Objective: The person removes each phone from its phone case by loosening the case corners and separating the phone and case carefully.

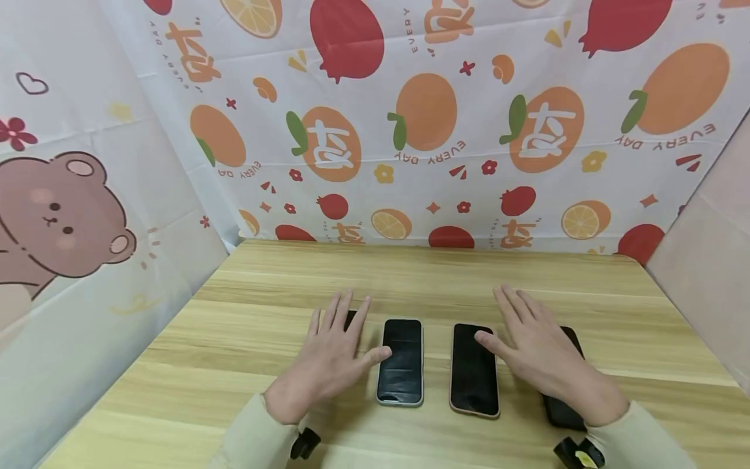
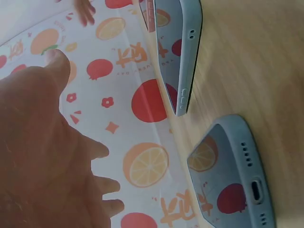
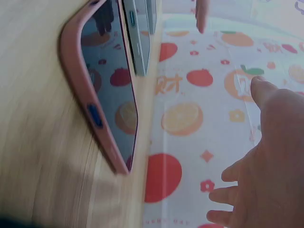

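Note:
Several smartphones lie screen up in a row on the wooden table. Over the leftmost phone (image 1: 350, 319) my left hand (image 1: 331, 355) is held with fingers straight and spread, hiding most of it. Its thumb tip overlaps the edge of the phone in a grey-blue case (image 1: 401, 371). My right hand (image 1: 541, 348), also spread, covers much of the black phone (image 1: 562, 415) at the right; its thumb reaches over the phone in a pink case (image 1: 473, 384). Both wrist views show the hands raised off the phones, such as the near blue-grey phone (image 2: 254, 175) and the pink-cased phone (image 3: 80, 71).
The wooden table (image 1: 422, 280) runs back to a fruit-print cloth (image 1: 375, 182) hung as a wall. A cloth with a bear print (image 1: 64, 215) hangs on the left, and a plain pale cloth (image 1: 711, 273) on the right. Dark straps sit at both sleeves' cuffs.

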A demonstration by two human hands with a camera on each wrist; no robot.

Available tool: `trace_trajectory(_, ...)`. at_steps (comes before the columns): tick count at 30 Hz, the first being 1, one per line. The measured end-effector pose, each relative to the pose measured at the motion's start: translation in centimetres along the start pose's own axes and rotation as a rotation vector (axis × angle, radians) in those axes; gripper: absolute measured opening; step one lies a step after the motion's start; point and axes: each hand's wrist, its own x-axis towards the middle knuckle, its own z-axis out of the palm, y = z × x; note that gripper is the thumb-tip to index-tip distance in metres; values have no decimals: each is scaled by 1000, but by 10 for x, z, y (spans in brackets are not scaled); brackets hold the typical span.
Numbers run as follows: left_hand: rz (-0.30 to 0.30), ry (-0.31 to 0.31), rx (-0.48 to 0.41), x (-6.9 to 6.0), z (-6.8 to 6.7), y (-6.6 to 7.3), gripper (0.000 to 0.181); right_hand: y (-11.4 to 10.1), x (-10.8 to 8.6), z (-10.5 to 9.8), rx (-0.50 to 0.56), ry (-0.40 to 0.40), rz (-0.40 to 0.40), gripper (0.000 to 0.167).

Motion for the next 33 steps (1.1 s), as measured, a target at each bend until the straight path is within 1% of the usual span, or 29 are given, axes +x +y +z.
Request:
trace_trajectory(5, -9, -1, -33, -3, 1, -6, 92, -17, 10, 9, -17, -4, -31, 91)
trace_trajectory(11, -29, 56, -91, -5, 2, -10, 89, -36, 25, 19, 35, -14, -86, 90)
trace_trajectory(14, -55, 67, -112, -7, 1, -12, 87, -47, 32, 24, 58, -23, -113, 88)
trace_trajectory(18, -110, 54, -139, -9, 0, -15, 85, -63, 40, 32, 82, -33, -134, 87)
trace_trajectory(21, -133, 52, -138, -8, 0, -15, 83, -75, 46, 37, 102, -47, -137, 87)
trace_trajectory(25, -133, 78, -126, -8, 1, -16, 77, -92, 56, 43, 170, -99, -139, 88)
trace_trajectory(28, -140, 77, -120, -9, 1, -17, 75, -105, 62, 51, 247, -131, -139, 86)
trace_trajectory(31, -145, 70, -118, -10, 1, -18, 73, -116, 67, 58, 315, -141, -146, 81)
trace_trajectory(33, -145, 71, -113, -10, 1, -18, 72, -122, 70, 62, 351, -142, -159, 76)
